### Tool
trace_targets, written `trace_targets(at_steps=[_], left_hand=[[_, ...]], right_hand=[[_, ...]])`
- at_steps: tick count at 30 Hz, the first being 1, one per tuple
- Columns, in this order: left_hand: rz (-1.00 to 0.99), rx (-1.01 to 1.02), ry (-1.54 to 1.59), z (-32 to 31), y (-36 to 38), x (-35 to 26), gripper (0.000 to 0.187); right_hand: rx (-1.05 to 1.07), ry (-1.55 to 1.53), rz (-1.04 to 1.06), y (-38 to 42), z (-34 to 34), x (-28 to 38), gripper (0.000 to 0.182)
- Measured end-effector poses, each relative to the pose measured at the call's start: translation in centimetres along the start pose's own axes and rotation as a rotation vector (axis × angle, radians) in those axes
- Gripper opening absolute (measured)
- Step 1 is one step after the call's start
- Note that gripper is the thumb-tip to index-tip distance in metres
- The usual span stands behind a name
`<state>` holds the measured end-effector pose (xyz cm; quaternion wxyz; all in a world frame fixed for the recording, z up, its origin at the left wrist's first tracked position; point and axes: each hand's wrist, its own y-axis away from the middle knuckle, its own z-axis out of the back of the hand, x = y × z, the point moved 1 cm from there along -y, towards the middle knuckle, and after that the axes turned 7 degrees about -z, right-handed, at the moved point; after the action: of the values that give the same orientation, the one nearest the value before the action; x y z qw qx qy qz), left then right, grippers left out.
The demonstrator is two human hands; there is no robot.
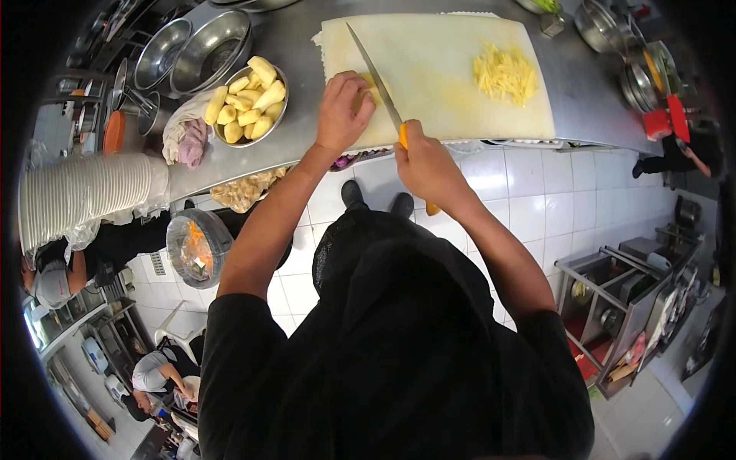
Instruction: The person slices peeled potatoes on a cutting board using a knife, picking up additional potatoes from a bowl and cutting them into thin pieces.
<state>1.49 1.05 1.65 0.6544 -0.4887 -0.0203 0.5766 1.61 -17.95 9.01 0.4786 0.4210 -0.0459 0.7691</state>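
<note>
My right hand (431, 167) grips the yellow-orange handle of a long kitchen knife (374, 72), its blade slanting up and left over the white cutting board (441, 46). With fingers curled, my left hand (343, 109) holds a yellow potato piece (373, 90) down on the board beside the blade; the hand and knife partly hide it. A heap of thin potato strips (506, 74) lies at the board's right side. Left of the board stands a metal bowl (281, 124) full of peeled potatoes (249, 107).
Metal bowls (211, 52), a crumpled cloth (186, 134) and a stack of white plates or lids (92, 192) stand left. Below the counter is a lined waste bin (198, 253). More bowls (602, 27) are at right. Other people (165, 372) are at left and far right.
</note>
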Motion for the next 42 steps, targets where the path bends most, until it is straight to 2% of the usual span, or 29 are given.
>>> trace_targets(at_steps=[7, 28, 34, 42], left_hand=[[-0.004, -0.009, 0.002, -0.1, 0.0, 0.0, 0.015], [-0.004, -0.009, 0.014, -0.2, 0.1, 0.1, 0.015], [-0.034, -0.005, -0.001, -0.1, 0.2, 0.1, 0.016], [-0.031, -0.018, -0.008, -0.3, 0.2, 0.4, 0.017]], right_hand=[[-0.007, 0.059, 0.028, -2.1, 0.1, 1.0, 0.02], [-0.014, -0.013, -0.006, -5.7, -0.9, 0.0, 0.023], [-0.064, -0.014, -0.022, -1.5, 0.7, -0.5, 0.028], [0.036, -0.018, -0.085, 7.1, 3.4, -1.7, 0.026]])
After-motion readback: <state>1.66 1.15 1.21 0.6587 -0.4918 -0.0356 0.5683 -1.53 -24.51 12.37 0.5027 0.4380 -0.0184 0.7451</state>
